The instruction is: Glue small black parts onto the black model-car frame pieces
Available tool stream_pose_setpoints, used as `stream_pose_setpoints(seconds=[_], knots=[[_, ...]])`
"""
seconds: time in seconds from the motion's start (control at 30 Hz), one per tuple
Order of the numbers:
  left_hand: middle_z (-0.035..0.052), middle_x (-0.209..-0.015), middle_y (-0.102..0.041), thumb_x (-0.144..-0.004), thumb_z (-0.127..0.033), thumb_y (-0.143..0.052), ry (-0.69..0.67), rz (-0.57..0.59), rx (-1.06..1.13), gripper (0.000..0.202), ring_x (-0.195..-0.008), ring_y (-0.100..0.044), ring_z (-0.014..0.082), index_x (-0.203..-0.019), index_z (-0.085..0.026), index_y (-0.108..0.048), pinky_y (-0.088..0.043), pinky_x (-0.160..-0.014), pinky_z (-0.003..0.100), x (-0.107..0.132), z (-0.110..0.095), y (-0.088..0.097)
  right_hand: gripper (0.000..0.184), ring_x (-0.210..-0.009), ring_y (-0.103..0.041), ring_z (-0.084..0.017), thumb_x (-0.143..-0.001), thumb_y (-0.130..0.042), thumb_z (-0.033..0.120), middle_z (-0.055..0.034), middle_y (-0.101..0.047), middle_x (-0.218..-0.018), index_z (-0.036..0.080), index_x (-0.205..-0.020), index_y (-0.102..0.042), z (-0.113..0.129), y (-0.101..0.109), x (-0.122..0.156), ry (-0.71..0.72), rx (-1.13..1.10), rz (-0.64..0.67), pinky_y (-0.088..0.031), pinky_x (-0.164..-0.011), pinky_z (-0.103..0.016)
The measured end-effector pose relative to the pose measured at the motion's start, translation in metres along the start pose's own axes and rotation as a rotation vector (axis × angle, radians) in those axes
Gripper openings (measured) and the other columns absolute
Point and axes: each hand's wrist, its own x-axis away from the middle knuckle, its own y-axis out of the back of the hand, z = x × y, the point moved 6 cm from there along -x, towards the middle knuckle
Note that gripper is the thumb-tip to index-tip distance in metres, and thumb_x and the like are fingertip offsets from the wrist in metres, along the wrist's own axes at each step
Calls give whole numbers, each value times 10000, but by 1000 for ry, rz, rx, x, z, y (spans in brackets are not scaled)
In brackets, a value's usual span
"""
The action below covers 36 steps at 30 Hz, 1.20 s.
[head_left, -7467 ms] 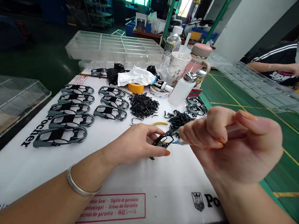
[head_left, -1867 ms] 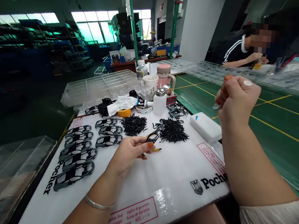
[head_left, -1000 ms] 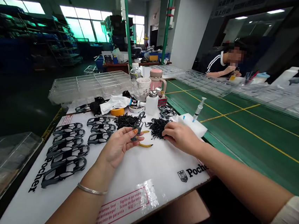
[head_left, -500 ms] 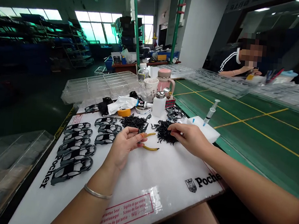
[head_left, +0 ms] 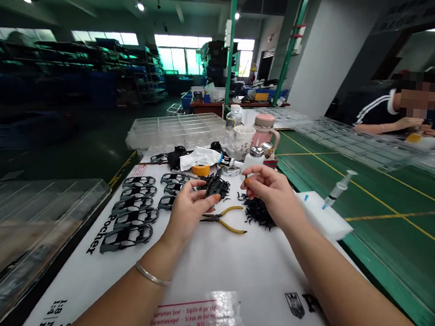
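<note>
My left hand is closed around a dark plastic part, held up in front of a pile of small black pieces. My right hand is raised over a second pile of small black pieces, thumb and forefinger pinched together; a tiny dark piece seems to sit between the tips, too small to make out well. Pliers with yellow handles lie spread on the white board just below my left fingers. Rows of black car-shaped plastic frames rest to the left.
Behind the piles stand a pump bottle, a cup, a pink mug and an orange tape roll. At right, a syringe sticks up from a white foam block. Clear trays lie beyond; a co-worker sits across.
My right hand has lifted from the right-hand pile of black pieces and moved toward my left hand, fingers pinched. My left hand still holds the dark part. The camera has turned left.
</note>
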Motion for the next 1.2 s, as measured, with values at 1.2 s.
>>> stream_pose_setpoints(seconds=[1.2], knots=[[48, -808, -689, -642, -308, -861, -94, 172, -301, 767, -679, -664, 200, -1321, -254, -509, -506, -619, 271, 20, -15, -13, 110, -1251, -479, -276, -913, -574, 179, -67, -589, -1232, 240, -875, -656, 16, -15, 30, 676, 764, 164, -481, -965, -462]])
